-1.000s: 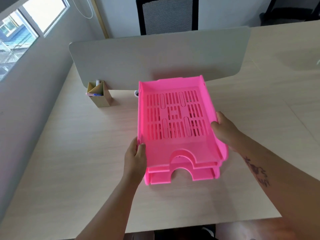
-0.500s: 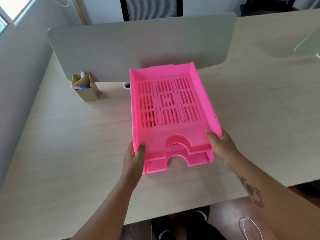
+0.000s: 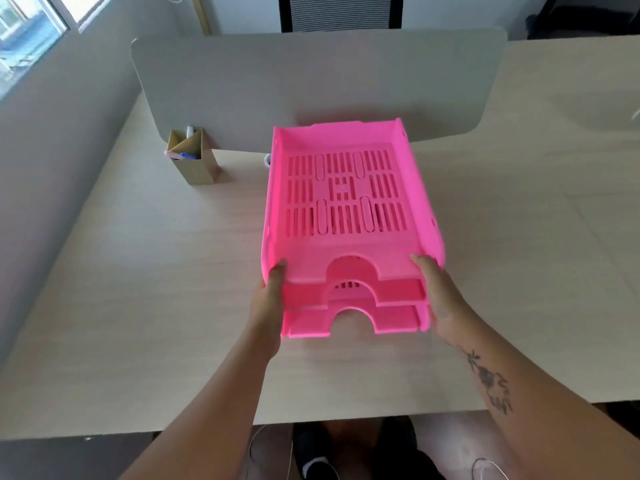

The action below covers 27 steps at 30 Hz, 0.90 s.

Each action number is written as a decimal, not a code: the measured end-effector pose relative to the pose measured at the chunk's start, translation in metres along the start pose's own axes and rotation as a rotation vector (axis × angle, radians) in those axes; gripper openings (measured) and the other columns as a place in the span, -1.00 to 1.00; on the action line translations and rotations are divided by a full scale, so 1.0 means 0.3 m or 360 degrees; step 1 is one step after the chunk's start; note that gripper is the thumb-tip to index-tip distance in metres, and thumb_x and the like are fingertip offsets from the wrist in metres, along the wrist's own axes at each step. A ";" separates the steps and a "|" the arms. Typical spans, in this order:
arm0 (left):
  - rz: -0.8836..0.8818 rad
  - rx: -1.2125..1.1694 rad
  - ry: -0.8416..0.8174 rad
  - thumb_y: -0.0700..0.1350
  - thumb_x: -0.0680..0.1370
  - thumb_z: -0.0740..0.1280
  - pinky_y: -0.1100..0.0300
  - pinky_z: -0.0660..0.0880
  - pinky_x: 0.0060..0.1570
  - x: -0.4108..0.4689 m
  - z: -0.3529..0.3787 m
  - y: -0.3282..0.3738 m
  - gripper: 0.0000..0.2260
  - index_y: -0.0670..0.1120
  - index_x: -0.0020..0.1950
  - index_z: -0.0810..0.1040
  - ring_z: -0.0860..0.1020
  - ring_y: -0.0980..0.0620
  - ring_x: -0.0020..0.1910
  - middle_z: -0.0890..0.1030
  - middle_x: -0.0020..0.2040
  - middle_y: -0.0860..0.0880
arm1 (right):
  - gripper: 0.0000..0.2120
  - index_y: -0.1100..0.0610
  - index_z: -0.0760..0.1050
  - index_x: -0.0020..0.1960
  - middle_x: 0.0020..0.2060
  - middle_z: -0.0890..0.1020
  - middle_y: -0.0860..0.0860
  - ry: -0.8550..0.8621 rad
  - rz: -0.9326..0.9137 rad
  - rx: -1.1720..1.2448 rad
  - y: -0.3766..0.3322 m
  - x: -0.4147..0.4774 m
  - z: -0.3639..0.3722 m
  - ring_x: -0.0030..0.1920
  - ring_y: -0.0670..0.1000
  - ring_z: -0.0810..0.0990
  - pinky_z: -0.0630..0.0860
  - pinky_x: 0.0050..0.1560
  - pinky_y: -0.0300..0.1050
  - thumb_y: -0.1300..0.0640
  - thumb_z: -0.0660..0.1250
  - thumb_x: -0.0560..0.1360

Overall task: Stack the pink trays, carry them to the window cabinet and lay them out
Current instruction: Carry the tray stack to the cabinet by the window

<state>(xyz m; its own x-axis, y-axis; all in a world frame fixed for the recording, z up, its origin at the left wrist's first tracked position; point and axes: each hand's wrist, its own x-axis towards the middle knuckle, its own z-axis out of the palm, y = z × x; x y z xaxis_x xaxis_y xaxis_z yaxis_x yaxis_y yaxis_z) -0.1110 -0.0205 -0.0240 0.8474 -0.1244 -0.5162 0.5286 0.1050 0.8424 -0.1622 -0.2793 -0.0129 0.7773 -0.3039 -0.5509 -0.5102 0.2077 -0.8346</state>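
A stack of pink slotted trays (image 3: 346, 202) sits in the middle of the pale wooden desk (image 3: 138, 289), nested one inside another, their arched front cut-outs facing me. Three front lips show, stepped one below the other. My left hand (image 3: 268, 306) grips the stack's near-left corner, thumb over the top tray's rim. My right hand (image 3: 438, 296) grips the near-right corner, thumb resting on the top tray's edge. The lower trays' bases are hidden under the top one.
A grey divider panel (image 3: 311, 81) stands across the desk behind the trays. A cardboard pen holder (image 3: 194, 161) stands at the panel's left end. A window (image 3: 27, 32) is at the upper left, a black chair (image 3: 339, 12) beyond the panel. The desk's front edge runs just below my forearms.
My right hand slid from the stack's right side to its near-right corner. The top tray settled straighter onto the ones below. The view shifted.
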 end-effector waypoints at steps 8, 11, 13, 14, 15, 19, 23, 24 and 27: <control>0.0164 -0.0287 0.0434 0.43 0.26 0.37 -0.38 0.56 0.00 -0.167 0.071 0.067 -0.27 -0.05 0.23 0.59 0.68 -0.32 -0.01 0.70 0.05 -0.26 | -0.48 -0.02 0.51 0.24 -0.03 0.70 0.19 -0.0318 -0.0127 0.0015 -0.137 -0.015 -0.016 -0.12 0.23 0.72 0.63 -0.18 0.11 -0.29 0.26 0.41; 0.0282 -0.0418 0.0641 0.42 0.27 0.34 -0.38 0.56 0.02 -0.255 0.085 0.111 -0.29 -0.05 0.22 0.58 0.69 -0.31 -0.03 0.70 0.04 -0.26 | -0.50 -0.06 0.53 0.22 0.02 0.70 0.19 -0.0551 -0.0240 -0.0055 -0.243 -0.011 0.018 -0.04 0.24 0.70 0.59 0.02 0.33 -0.29 0.28 0.38; 0.0362 -0.0505 0.0796 0.41 0.31 0.31 -0.36 0.56 0.03 -0.325 0.082 0.133 -0.35 -0.03 0.19 0.59 0.69 -0.30 -0.04 0.71 0.02 -0.24 | -0.53 -0.12 0.53 0.20 0.03 0.70 0.15 -0.0694 -0.0323 -0.0114 -0.303 -0.020 0.060 0.00 0.22 0.69 0.54 0.09 0.39 -0.30 0.28 0.37; 0.0397 -0.0551 0.0869 0.40 0.33 0.29 -0.36 0.56 0.03 -0.362 0.075 0.143 -0.38 -0.02 0.17 0.59 0.69 -0.29 -0.04 0.72 0.01 -0.23 | -0.54 -0.14 0.54 0.19 0.02 0.70 0.14 -0.0758 -0.0347 -0.0137 -0.331 -0.034 0.089 0.00 0.22 0.69 0.54 0.09 0.40 -0.30 0.27 0.37; 0.0435 -0.0587 0.0937 0.40 0.34 0.28 -0.35 0.57 0.02 -0.401 0.064 0.150 -0.39 -0.01 0.17 0.60 0.69 -0.29 -0.05 0.72 0.00 -0.23 | -0.54 -0.15 0.54 0.18 0.01 0.71 0.13 -0.0825 -0.0362 -0.0162 -0.353 -0.052 0.121 0.00 0.21 0.69 0.54 0.08 0.39 -0.32 0.27 0.36; 0.0561 -0.0747 0.1194 0.38 0.44 0.23 -0.31 0.57 0.06 -0.594 -0.011 0.172 -0.46 0.00 0.15 0.59 0.69 -0.27 -0.04 0.73 -0.02 -0.20 | -0.56 -0.20 0.53 0.12 -0.02 0.71 0.10 -0.1117 -0.0387 -0.0264 -0.407 -0.177 0.284 -0.01 0.20 0.68 0.56 0.06 0.35 -0.36 0.25 0.32; 0.0692 -0.0890 0.1526 0.42 0.31 0.33 -0.32 0.56 0.08 -0.834 -0.129 0.154 -0.39 0.04 0.17 0.60 0.69 -0.26 -0.01 0.73 0.01 -0.18 | -0.62 -0.20 0.56 0.04 -0.02 0.71 0.10 -0.1412 -0.0408 -0.0322 -0.411 -0.357 0.475 -0.01 0.20 0.68 0.56 0.07 0.31 -0.32 0.27 0.30; 0.0725 -0.0920 0.1596 0.44 0.26 0.35 -0.32 0.55 0.09 -0.898 -0.158 0.141 -0.35 0.05 0.17 0.60 0.69 -0.27 -0.01 0.73 0.01 -0.18 | -0.60 -0.16 0.57 0.05 -0.02 0.71 0.11 -0.1483 -0.0418 -0.0339 -0.403 -0.409 0.521 -0.01 0.20 0.68 0.58 0.06 0.27 -0.31 0.26 0.29; 0.0800 -0.0999 0.1821 0.44 0.20 0.40 -0.34 0.53 0.11 -1.100 -0.239 0.081 -0.31 0.05 0.17 0.62 0.67 -0.29 0.02 0.72 0.03 -0.19 | -0.57 -0.13 0.55 0.09 -0.03 0.69 0.13 -0.1760 -0.0400 -0.0416 -0.344 -0.576 0.647 -0.02 0.22 0.68 0.61 -0.03 0.26 -0.31 0.23 0.33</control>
<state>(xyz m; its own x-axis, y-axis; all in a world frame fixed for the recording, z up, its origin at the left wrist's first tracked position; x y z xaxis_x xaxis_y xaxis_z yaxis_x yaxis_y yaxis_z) -0.3742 0.0937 0.1558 0.3609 0.8903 -0.2778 -0.1642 0.3539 0.9208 -0.1725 -0.0676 0.1697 0.6988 0.6946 -0.1711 -0.2560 0.0195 -0.9665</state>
